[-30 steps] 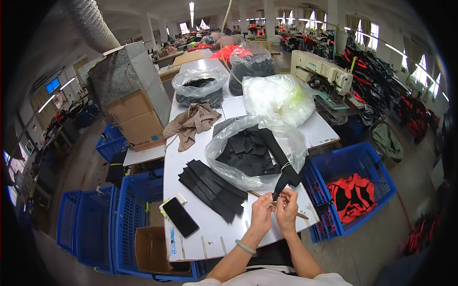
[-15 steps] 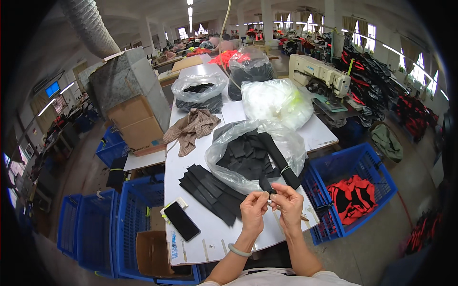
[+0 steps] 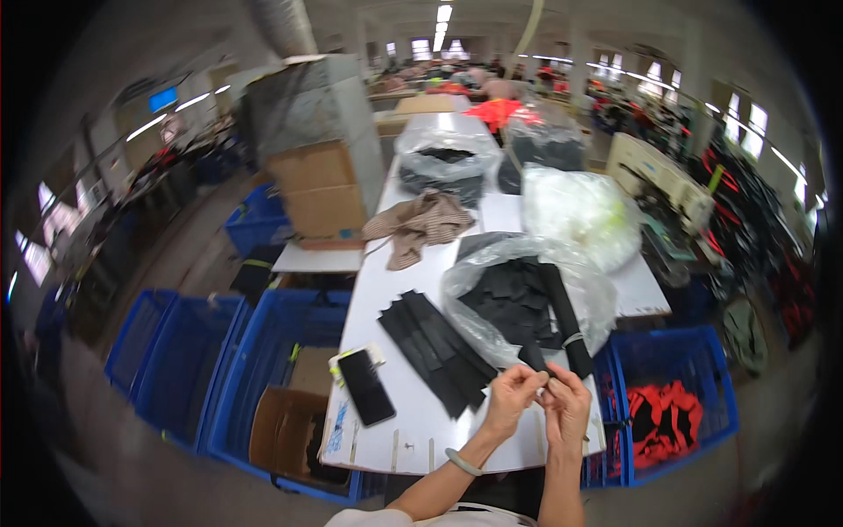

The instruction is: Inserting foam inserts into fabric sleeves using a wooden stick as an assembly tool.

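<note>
While looking down in head view, pinches black fabric strip (image 3: 532,355) with left hand (image 3: 509,404) and right hand (image 3: 566,413), clamping it between fingertips of both. Holds it above white table (image 3: 439,442), at near edge of open clear plastic bag (image 3: 593,303), right of overlapping black strips (image 3: 439,356).

1 black fabric strip (image 3: 532,356) slants up and left from the hands (image 3: 513,400), lower end pinched.

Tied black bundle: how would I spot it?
On the white table, find the nearest open plastic bag. The bundle lies along its right side, just beyond the right hand; a pale band sets it apart from the loose black pieces.
</note>
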Action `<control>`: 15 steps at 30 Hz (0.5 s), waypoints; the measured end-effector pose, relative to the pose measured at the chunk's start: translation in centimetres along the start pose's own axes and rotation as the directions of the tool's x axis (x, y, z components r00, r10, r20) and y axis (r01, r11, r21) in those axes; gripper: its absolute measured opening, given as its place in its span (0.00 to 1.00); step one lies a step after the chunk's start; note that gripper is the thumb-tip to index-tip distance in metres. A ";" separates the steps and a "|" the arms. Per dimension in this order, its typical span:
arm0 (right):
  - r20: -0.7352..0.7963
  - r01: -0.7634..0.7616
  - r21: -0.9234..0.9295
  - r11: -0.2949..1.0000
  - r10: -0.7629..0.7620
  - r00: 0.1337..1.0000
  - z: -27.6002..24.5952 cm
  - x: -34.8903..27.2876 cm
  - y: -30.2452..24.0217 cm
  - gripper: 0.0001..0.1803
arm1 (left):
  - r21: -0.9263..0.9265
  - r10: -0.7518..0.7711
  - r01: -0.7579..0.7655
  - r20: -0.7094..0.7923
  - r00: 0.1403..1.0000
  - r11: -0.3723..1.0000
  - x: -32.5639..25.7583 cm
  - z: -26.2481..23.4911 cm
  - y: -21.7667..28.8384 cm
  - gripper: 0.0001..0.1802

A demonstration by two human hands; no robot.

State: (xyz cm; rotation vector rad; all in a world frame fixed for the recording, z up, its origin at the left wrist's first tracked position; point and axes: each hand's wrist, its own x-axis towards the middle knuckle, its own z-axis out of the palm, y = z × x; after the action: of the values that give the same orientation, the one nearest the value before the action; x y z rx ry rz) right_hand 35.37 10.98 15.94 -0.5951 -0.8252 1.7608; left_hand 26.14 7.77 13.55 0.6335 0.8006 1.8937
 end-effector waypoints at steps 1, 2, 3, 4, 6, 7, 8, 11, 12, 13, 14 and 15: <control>-0.026 0.035 -0.005 0.999 -0.035 0.999 -0.4 0.0 0.3 0.15 | 0.051 0.042 -0.043 0.006 0.999 0.998 0.0 0.0 -0.5 0.06; -0.048 0.060 -0.008 0.998 -0.061 0.997 -0.6 0.2 0.9 0.14 | 0.069 0.063 -0.063 -0.010 0.998 0.996 -0.1 0.1 -0.3 0.06; -0.015 0.035 -0.018 0.999 -0.036 0.999 -0.3 0.3 1.5 0.14 | 0.087 0.082 -0.080 -0.022 0.996 0.993 -0.4 0.3 0.0 0.07; -0.073 0.129 -0.052 0.990 -0.133 0.989 0.3 0.2 2.0 0.16 | 0.083 0.105 -0.101 -0.047 0.993 0.991 -0.4 0.0 -0.3 0.07; -0.175 0.212 -0.115 0.970 -0.230 0.957 1.2 0.0 2.5 0.22 | 0.336 0.235 -0.188 -0.103 0.967 0.923 -0.8 -0.7 -1.1 0.08; -0.160 0.207 -0.120 0.971 -0.225 0.961 1.3 0.1 2.7 0.22 | 0.332 0.246 -0.197 -0.115 0.962 0.923 -1.0 -0.7 -0.8 0.08; -0.165 0.195 -0.149 0.969 -0.219 0.962 1.3 0.1 2.8 0.23 | 0.448 0.289 -0.215 -0.103 0.952 0.868 -1.3 -0.5 -0.4 0.08; -0.137 0.158 -0.127 0.979 -0.175 0.975 1.6 0.0 2.6 0.25 | 0.552 0.331 -0.236 -0.078 0.940 0.800 -1.2 -1.0 -0.6 0.10; -0.113 0.133 -0.073 0.988 -0.141 0.984 1.6 0.0 2.3 0.26 | 0.457 0.311 -0.250 -0.063 0.948 0.854 -0.9 -1.2 -0.8 0.10; -0.093 0.105 -0.023 0.994 -0.107 0.990 1.3 0.1 2.0 0.28 | 0.355 0.287 -0.254 -0.045 0.957 0.900 -1.0 -1.0 -0.5 0.11; 0.015 0.077 0.051 0.996 -0.078 0.997 0.2 0.5 2.1 0.29 | 0.350 0.287 -0.253 -0.049 0.957 0.902 -1.0 -1.0 -0.1 0.11; 0.015 0.076 0.044 0.996 -0.076 0.997 -0.1 0.8 2.3 0.29 | 0.160 0.138 -0.129 -0.044 0.990 0.979 -0.7 -1.1 0.4 0.12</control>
State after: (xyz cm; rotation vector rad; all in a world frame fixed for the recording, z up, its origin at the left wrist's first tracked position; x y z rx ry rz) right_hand 33.75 11.30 14.11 -0.5143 -0.8095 1.7122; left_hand 25.42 6.70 13.05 0.7515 0.9704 1.9896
